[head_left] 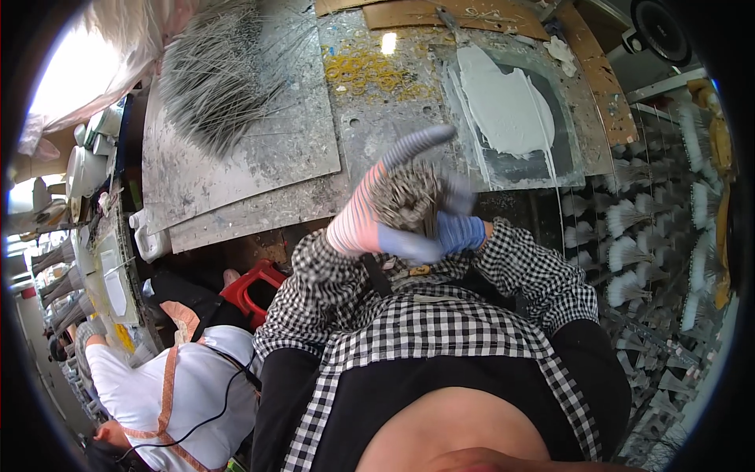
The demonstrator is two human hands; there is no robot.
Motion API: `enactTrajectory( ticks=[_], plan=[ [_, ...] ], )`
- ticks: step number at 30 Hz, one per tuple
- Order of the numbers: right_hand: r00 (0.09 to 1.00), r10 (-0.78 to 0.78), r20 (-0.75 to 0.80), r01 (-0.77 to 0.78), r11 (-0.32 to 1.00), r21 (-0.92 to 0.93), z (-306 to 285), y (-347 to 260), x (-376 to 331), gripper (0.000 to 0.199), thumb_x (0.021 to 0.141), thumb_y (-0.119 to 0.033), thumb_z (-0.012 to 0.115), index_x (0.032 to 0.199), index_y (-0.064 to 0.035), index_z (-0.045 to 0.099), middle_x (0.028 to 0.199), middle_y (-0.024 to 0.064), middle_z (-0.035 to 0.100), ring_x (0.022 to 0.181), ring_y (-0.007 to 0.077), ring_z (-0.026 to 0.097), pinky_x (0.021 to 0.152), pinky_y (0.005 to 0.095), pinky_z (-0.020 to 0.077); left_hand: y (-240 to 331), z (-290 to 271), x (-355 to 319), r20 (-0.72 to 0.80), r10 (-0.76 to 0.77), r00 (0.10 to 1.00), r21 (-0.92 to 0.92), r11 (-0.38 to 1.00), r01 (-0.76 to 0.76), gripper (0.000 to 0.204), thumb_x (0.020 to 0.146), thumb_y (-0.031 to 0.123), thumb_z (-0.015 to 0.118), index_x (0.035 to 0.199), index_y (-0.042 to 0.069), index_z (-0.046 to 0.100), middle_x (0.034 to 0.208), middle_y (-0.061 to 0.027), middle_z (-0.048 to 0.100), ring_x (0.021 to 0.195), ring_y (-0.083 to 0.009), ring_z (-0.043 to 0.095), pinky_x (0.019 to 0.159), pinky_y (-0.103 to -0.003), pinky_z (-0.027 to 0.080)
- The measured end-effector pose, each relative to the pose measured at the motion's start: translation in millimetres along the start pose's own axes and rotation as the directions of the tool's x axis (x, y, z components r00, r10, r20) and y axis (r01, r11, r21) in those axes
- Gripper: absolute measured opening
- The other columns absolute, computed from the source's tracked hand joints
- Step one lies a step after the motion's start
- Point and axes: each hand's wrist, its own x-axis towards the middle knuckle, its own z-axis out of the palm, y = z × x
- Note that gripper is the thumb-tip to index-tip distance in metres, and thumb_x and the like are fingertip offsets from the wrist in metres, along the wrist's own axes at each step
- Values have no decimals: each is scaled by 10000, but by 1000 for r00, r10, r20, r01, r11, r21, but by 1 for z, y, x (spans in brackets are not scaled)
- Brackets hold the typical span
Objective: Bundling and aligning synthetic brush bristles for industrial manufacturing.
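Observation:
A tight bundle of thin grey strands [407, 195] is between my two gloved hands in front of my body, its cut ends facing up. My left hand [363, 206], in a striped pink and grey-blue glove, cups the bundle's left side with its fingers stretched apart. My right hand [461, 230], in a blue glove, closes on the bundle from the right; part of it is smeared by motion. Ahead and left, a large heap of loose grey strands [216, 79] lies on a spattered grey board [291, 149].
At the far right of the table, white paste [507, 102] covers a dark plate, with a spatula [452, 25] beyond. Yellow rings [370, 71] lie mid-table. Racks of fan-shaped strand bundles [629, 216] stand right. A red stool [255, 291] and a person in white [169, 385] are left.

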Motion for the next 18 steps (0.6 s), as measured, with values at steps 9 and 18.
enactTrajectory(
  ticks=[9, 18],
  plan=[
    [946, -296, -134, 105, 668, -737, -71, -87, 62, 615, 733, -357, 785, 1232, -60, 581, 1133, 131, 654, 1056, 291, 637, 964, 421, 505, 3, 3, 14, 75, 599, 797, 711, 529, -464, 525, 691, 25, 799, 1187, 27, 627, 1108, -97, 696, 967, -162, 688, 890, -315, 547],
    [762, -277, -586, -86, 853, -515, -36, 9, 65, 700, 757, -350, 758, 1343, -56, 513, 1231, 121, 615, 1183, 288, 561, 1076, 423, 398, -58, -42, 53, -93, 761, 642, 806, 436, -401, 204, 830, 1, 746, 1006, 18, 645, 868, -30, 692, 795, -107, 658, 735, -267, 542]
  ],
)
